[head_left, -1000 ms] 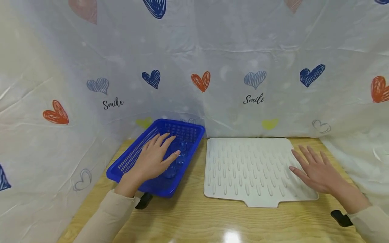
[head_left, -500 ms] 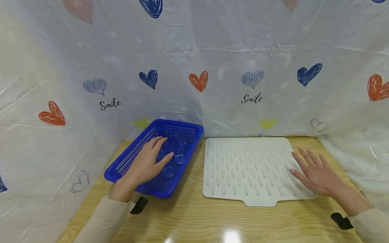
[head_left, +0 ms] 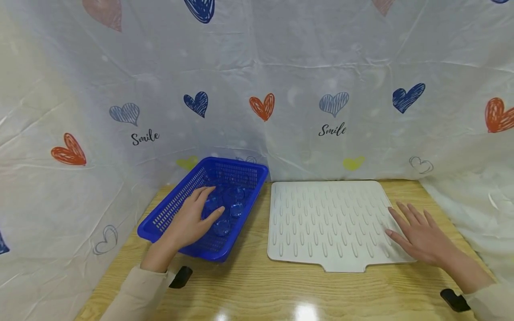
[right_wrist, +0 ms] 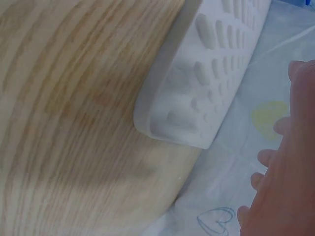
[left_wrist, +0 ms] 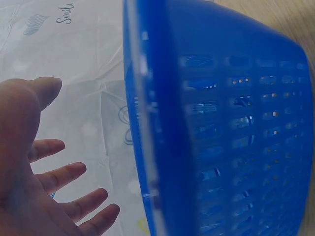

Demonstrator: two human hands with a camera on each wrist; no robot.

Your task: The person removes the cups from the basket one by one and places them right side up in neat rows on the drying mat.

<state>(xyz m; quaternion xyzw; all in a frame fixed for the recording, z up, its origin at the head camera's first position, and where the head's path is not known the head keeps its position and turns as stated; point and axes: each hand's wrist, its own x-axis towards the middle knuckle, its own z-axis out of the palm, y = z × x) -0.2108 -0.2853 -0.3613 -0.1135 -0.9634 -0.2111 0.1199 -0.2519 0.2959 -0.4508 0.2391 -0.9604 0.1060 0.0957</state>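
Note:
The person's left hand (head_left: 186,225) hovers over the left side of a blue plastic basket (head_left: 213,255), fingers loosely bent and thumb apart, holding nothing. Inside the basket lie several clear, glassy pieces (head_left: 221,226), tinted blue by it; their exact kind is too indistinct to name. Seen from the left wrist, the spread fingers (left_wrist: 96,202) are beside the basket's slotted wall (left_wrist: 167,123). Over at the right, the right hand (head_left: 427,243) is held flat with fingers straight, overlapping the right edge of a white board (head_left: 329,223) with rows of raised oval ridges. It grips nothing.
Both basket and board rest on a light wooden table (head_left: 249,294). A white curtain (head_left: 297,147) printed with hearts and "Smile" hangs behind and along both sides, close to the far table edge. Dark wrist devices (head_left: 181,277) sit under the sleeves.
The left hand has drawn back a little toward the person and to the left, its fingers more bent, uncovering more clear pieces. The right hand has drawn slightly toward the person.

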